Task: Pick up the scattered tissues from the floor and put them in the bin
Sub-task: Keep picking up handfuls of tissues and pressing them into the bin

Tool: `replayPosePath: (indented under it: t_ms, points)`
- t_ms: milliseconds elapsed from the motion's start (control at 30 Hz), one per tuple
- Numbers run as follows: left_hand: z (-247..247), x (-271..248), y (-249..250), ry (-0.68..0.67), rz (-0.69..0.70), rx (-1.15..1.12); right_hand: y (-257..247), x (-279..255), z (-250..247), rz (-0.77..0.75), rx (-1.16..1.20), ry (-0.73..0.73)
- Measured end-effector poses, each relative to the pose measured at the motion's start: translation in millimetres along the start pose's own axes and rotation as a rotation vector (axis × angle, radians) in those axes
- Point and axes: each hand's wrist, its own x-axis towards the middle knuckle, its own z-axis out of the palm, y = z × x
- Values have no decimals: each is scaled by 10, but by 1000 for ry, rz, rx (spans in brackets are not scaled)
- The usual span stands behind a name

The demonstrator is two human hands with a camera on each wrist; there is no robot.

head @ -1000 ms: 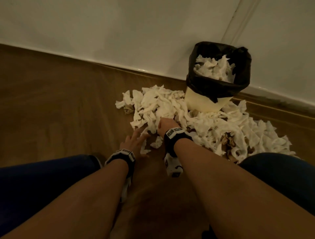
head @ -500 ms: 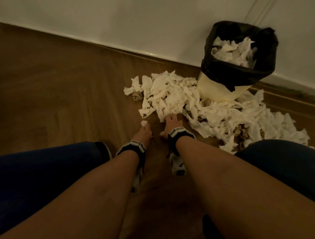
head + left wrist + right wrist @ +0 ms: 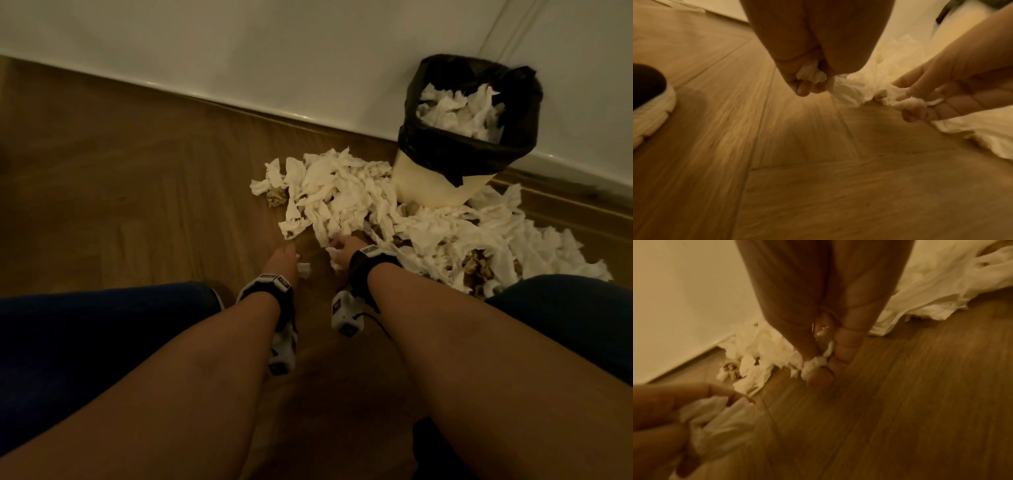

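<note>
Setting: indoor room, most likely a home. Floor (image 3: 137, 192) of wood-look planks laid in a herringbone pattern, meeting a plain pale wall (image 3: 274, 51) along a white skirting board (image 3: 212, 97). Small cream bin (image 3: 424, 185) with a black liner (image 3: 455, 150) stands on the floor against the wall. Dim, warm lighting. Room type beyond that cannot be told.

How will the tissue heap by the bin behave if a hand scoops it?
Tissue heap: crumpled, thin sheets, so probably floppy, light and compressible. Loose, overlapping pieces may trail or drop. The wad in the left hand already bunches small.
</note>
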Motion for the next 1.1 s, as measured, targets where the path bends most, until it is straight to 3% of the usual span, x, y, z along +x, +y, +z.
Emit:
replayPosePath:
  t_ms: [233, 467, 600, 700, 933, 1000, 1100]
  points:
    - [-182, -54, 396, 53, -25, -81, 17, -222, -368, -36, 182, 79]
    - [-563, -72, 966, 80, 20, 56, -63, -635, -1030, -100, 226, 217]
    - [-795, -154, 1445, 80, 165, -78, -142, -924, -1437, -181, 206, 321]
    - [-1013, -207, 1862, 141, 261, -50, -189, -1132, -1763, -245, 145, 384]
    - [-1467, -306, 2718, 192, 343, -145, -192, -1556, -2740, -290, 113, 711]
    - [-1548, -228, 2892, 273, 352, -121, -118, -1560, -2883, -307, 134, 849]
    - [-1552, -118, 2943, 336, 431, -108, -31, -1501, -2831, -303, 198, 862]
